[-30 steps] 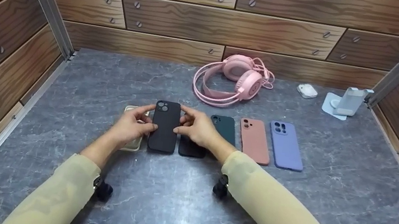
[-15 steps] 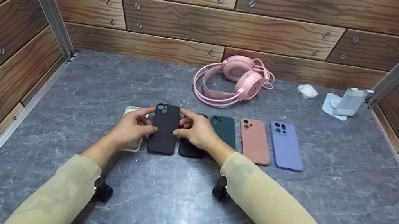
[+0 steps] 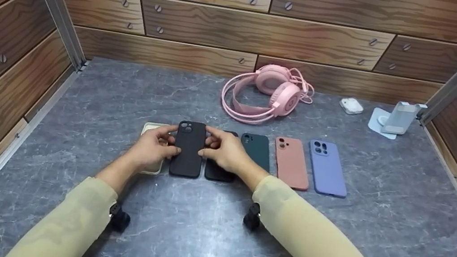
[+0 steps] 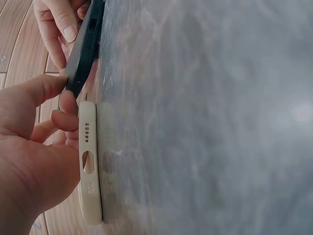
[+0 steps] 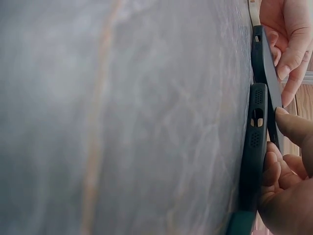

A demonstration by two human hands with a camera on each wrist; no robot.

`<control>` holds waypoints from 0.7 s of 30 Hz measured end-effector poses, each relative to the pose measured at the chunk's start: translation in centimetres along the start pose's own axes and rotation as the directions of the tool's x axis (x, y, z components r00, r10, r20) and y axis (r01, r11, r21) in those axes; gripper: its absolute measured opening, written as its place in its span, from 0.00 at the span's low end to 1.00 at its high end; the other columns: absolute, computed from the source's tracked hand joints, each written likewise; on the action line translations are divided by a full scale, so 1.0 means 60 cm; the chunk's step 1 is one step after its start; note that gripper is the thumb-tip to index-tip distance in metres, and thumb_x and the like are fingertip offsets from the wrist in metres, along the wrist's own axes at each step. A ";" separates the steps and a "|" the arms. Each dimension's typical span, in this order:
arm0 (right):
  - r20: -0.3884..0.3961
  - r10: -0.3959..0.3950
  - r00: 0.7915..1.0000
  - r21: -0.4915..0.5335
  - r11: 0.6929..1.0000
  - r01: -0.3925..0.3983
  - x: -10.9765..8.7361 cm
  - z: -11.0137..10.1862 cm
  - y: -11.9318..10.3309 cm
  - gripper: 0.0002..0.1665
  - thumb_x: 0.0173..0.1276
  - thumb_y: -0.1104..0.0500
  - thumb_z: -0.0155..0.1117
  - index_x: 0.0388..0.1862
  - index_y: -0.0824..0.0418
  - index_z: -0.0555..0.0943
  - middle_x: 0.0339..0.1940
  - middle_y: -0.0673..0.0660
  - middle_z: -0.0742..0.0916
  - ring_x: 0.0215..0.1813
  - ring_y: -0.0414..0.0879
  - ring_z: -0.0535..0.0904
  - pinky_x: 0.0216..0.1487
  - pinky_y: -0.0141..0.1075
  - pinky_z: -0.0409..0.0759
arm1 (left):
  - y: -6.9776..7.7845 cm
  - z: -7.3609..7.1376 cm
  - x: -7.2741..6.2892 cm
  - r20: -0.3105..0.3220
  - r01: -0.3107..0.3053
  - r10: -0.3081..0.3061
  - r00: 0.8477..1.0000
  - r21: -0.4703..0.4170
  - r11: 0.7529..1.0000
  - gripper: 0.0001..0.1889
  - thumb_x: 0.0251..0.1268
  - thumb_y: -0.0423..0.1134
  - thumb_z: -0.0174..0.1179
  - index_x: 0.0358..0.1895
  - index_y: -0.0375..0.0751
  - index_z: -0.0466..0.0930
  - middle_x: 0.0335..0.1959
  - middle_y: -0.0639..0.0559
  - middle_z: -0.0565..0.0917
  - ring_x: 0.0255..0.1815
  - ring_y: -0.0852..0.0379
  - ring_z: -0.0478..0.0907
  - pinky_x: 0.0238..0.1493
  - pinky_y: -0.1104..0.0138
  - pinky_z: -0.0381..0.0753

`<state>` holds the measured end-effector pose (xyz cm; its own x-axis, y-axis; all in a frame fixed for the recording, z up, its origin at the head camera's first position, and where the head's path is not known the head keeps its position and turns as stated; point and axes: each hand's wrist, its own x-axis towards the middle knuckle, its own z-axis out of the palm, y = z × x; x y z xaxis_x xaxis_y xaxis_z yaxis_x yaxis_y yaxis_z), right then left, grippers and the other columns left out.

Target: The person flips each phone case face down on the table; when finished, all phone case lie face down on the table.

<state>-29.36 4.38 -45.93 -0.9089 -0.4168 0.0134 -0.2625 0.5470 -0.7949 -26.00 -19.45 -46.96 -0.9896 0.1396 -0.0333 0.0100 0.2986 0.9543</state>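
A black phone case (image 3: 187, 158) with a camera cutout at its top is held between my two hands. My left hand (image 3: 152, 146) grips its left edge by thumb and fingers, and my right hand (image 3: 225, 150) pinches the right edge. From the wrist views this case (image 4: 84, 54) looks tilted, its near end low by the table. Partly under my left hand lies a cream phone case (image 4: 89, 171). A second black phone case (image 5: 256, 117) lies just right of the held one, partly covered by my right hand.
To the right lie a dark green case (image 3: 256, 151), a pink case (image 3: 292, 163) and a purple case (image 3: 328, 170). Pink headphones (image 3: 282, 100), a small white case (image 3: 352, 105) and a light blue phone stand (image 3: 397, 120) are at the back, before the wood-pattern wall (image 3: 265, 34).
The held black case has come down slightly toward the table, its top end lowering most. Both hands moved with it and kept their hold. More of the second black case's top shows.
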 end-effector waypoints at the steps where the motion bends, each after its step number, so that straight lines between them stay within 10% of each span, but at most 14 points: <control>1: 0.000 -0.002 1.000 -0.006 1.000 0.002 0.000 0.000 0.001 0.43 0.67 0.60 0.80 0.79 0.63 0.73 0.49 0.56 0.88 0.51 0.48 0.84 0.59 0.40 0.81 | 0.000 0.000 0.000 0.000 0.001 -0.001 1.000 0.003 1.000 0.35 0.65 0.24 0.66 0.77 0.26 0.68 0.47 0.39 0.77 0.35 0.58 0.76 0.35 0.71 0.80; 21: 0.001 0.004 1.000 -0.056 0.998 -0.004 -0.003 0.001 -0.005 0.42 0.66 0.59 0.80 0.77 0.61 0.75 0.52 0.57 0.88 0.53 0.49 0.84 0.60 0.42 0.81 | 0.004 0.003 -0.002 -0.009 0.016 -0.016 1.000 0.029 0.999 0.35 0.66 0.23 0.65 0.77 0.27 0.69 0.48 0.40 0.77 0.36 0.58 0.76 0.36 0.73 0.81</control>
<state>-29.09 4.24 -45.74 -0.9096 -0.4154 0.0094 -0.2764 0.5881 -0.7601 -25.84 -19.22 -46.79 -0.9909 0.1265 -0.0456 -0.0016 0.3277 0.9448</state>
